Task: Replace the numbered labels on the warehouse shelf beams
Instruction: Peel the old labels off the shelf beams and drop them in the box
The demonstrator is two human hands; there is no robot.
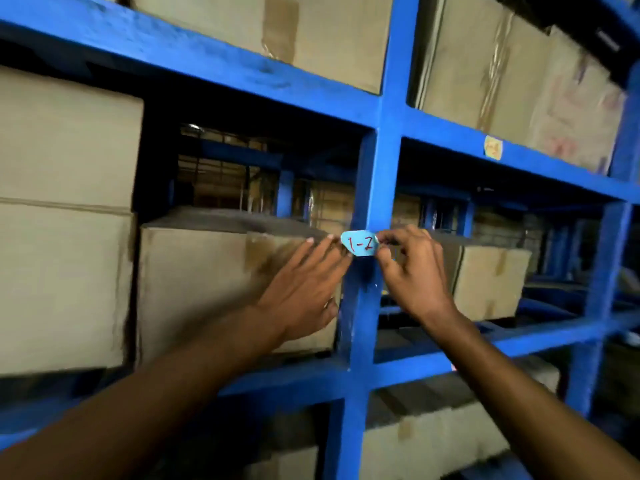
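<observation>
A light-blue label (359, 243) marked "1-2" in red is sitting against the front of a blue upright post (372, 188) of the warehouse rack, partway between two horizontal beams. I am pinching its right edge with the curled thumb and forefinger of my right hand (412, 271), while my left hand (301, 282) is reaching in with its fingers straight, the fingertips (334, 241) touching the label's left edge. Both hands are meeting at the label, one on each side of the post. Just left of the post, a taped cardboard box (207, 289) is resting on the shelf. Up and to the right, a yellowish label (493, 147) is sticking to the blue beam (519, 157) under more cartons.
</observation>
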